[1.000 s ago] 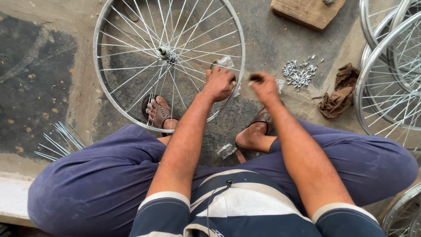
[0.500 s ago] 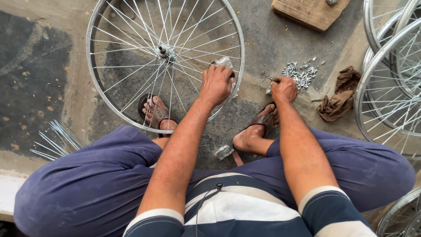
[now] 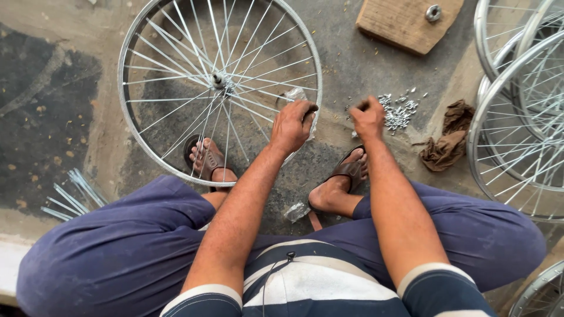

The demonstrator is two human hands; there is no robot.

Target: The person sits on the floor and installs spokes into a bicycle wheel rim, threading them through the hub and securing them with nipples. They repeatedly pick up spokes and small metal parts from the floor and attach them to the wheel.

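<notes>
Leftmost, well away from either hand, a bundle of loose spokes (image 3: 73, 196) lies on the concrete floor (image 3: 53, 70). Next comes the spoked wheel (image 3: 218, 82), lying flat on the ground with its hub (image 3: 218, 79) up and to the left of the grip; a sandalled foot (image 3: 205, 157) shows through the spokes at its near edge. The left hand (image 3: 292, 125) is clamped over the wheel's rim on the right side, fingers curled around the metal, so the rim runs straight through that grip. A small clear plastic bag (image 3: 295, 95) sits just beyond the knuckles, touching or nearly touching the rim. Below the grip, between the person's legs, a second scrap of clear plastic (image 3: 295, 211) lies near the other sandalled foot (image 3: 346, 173).

To the right of the rim, the right hand (image 3: 367, 117) hovers with fingers pinched together; whether anything is held between them cannot be told. Just beside it lies a heap of small silver nipples (image 3: 399, 110). Further right sits a crumpled brown rag (image 3: 446, 138), a wooden block (image 3: 408, 20) with a metal nut (image 3: 433, 12) up beyond, then stacked wheels (image 3: 523, 117) at the edge.
</notes>
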